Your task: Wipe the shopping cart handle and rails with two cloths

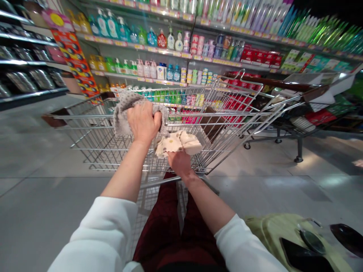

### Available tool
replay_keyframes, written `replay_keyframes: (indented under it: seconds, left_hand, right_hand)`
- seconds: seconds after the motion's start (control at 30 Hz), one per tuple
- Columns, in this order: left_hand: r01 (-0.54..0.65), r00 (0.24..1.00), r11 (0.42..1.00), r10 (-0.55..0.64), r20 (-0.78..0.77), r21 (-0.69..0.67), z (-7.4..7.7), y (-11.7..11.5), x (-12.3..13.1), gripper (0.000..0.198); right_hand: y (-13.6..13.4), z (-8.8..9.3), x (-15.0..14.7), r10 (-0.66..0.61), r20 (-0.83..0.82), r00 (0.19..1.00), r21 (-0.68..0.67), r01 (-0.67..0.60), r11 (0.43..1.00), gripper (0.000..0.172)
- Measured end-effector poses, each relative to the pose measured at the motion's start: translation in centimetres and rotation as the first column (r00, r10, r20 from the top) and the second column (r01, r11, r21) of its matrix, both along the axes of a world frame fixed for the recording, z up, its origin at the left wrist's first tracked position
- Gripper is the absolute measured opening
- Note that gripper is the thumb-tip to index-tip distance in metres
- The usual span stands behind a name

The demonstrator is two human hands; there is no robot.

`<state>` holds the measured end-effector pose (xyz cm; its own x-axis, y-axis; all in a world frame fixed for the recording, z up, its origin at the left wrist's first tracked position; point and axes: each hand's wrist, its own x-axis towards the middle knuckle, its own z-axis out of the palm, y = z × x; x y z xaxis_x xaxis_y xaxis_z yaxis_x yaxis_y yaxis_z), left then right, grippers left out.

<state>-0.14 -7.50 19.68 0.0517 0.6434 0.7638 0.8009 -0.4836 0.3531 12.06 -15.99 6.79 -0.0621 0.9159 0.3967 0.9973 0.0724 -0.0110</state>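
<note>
We list one left hand point(143, 122), closed around a fuzzy grey cloth point(122, 113); one right hand point(179, 162), gripping a cream spotted cloth point(176, 144); both cloths held over a wire shopping cart point(93, 149), facing shelved soap bottles point(113, 28).

The head-worn camera looks forward and down into a shopping cart point(93, 151).

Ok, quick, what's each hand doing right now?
Left hand: closed, gripping a grey fuzzy cloth.
Right hand: closed, holding a cream spotted cloth.
</note>
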Motion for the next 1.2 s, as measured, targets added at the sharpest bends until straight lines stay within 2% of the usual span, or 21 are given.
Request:
replay_keyframes:
  seconds: [0.07, 0.13, 0.23, 0.3, 0.37, 0.43, 0.5, 0.57, 0.63, 0.73, 0.83, 0.9, 0.97, 1.03, 1.13, 1.2]
  left_hand:
    - [-0.007, 1.000, 1.000, 0.007, -0.003, 0.010, -0.1, 0.1, 0.0, 0.023]
    - [-0.014, 1.000, 1.000, 0.014, -0.019, 0.027, -0.2, 0.3, 0.0, 0.023]
    - [-0.033, 0.999, 0.998, 0.035, -0.033, 0.059, -0.4, 0.5, 0.0, 0.023]
    - [-0.038, 0.999, 0.997, 0.040, -0.029, 0.068, -0.5, 0.7, 0.0, 0.022]
    - [-0.027, 0.999, 0.997, 0.028, -0.020, 0.066, -0.6, 0.8, 0.1, 0.022]
    - [-0.016, 1.000, 0.998, 0.016, -0.003, 0.066, -0.7, 0.8, 0.1, 0.022]
    - [-0.017, 1.000, 0.997, 0.017, 0.008, 0.073, -0.7, 0.8, 0.0, 0.021]
    - [-0.027, 1.000, 0.996, 0.027, 0.000, 0.080, -0.7, 0.8, 0.0, 0.022]
    - [-0.033, 0.999, 0.996, 0.034, -0.017, 0.079, -0.6, 0.7, 0.0, 0.023]
    - [-0.038, 0.999, 0.996, 0.041, -0.028, 0.076, -0.6, 0.7, 0.0, 0.024]
    - [-0.035, 0.999, 0.997, 0.037, -0.017, 0.070, -0.6, 0.7, 0.1, 0.023]
    - [-0.030, 0.999, 0.997, 0.031, -0.011, 0.065, -0.6, 0.7, 0.1, 0.023]
    - [-0.030, 0.999, 0.997, 0.031, -0.010, 0.067, -0.6, 0.8, 0.1, 0.023]
    - [-0.042, 0.999, 0.996, 0.043, -0.018, 0.080, -0.6, 0.8, 0.1, 0.024]
    - [-0.058, 0.997, 0.992, 0.063, -0.045, 0.111, -0.6, 0.7, 0.1, 0.023]
    - [-0.069, 0.995, 0.990, 0.077, -0.058, 0.124, -0.6, 0.6, 0.1, 0.023]
  right_hand:
    - [-0.6, -2.2, 0.0, 0.039, 0.022, 0.999, -0.041, -0.038, 0.998, 0.032]
    - [-0.9, -3.6, 0.0, 0.068, 0.037, 0.997, -0.036, -0.066, 0.997, 0.031]
    - [-0.9, -3.8, 0.2, 0.097, 0.046, 0.994, 0.027, -0.098, 0.995, 0.033]
    - [-1.0, -2.7, 0.8, 0.100, 0.037, 0.994, 0.061, -0.102, 0.993, 0.031]
    - [-1.2, -0.6, 2.0, 0.063, 0.019, 0.998, 0.107, -0.064, 0.992, 0.031]
    - [-1.7, 1.8, 3.6, -0.051, -0.018, 0.999, 0.204, 0.054, 0.978, 0.031]
    - [-2.0, 3.7, 5.4, -0.180, -0.051, 0.982, 0.294, 0.187, 0.937, 0.031]
    - [-2.1, 4.5, 6.7, -0.261, -0.059, 0.963, 0.302, 0.267, 0.915, 0.033]
    - [-2.0, 3.5, 7.3, -0.277, -0.051, 0.959, 0.235, 0.282, 0.930, 0.034]
    - [-2.1, -0.2, 6.8, -0.231, -0.044, 0.972, 0.116, 0.235, 0.965, 0.030]
    - [-2.6, -3.8, 5.7, -0.188, -0.046, 0.981, 0.072, 0.191, 0.979, 0.025]
    - [-3.1, -4.6, 5.3, -0.171, -0.058, 0.983, 0.074, 0.175, 0.982, 0.021]
    - [-3.6, -3.8, 5.4, -0.137, -0.084, 0.987, 0.135, 0.148, 0.980, 0.020]
    - [-4.0, -1.5, 6.0, -0.106, -0.116, 0.988, 0.287, 0.135, 0.948, 0.020]
    - [-4.0, 3.7, 7.1, -0.109, -0.137, 0.985, 0.567, 0.168, 0.807, 0.025]
    - [-3.6, 7.4, 7.7, -0.160, -0.151, 0.975, 0.644, 0.220, 0.732, 0.028]
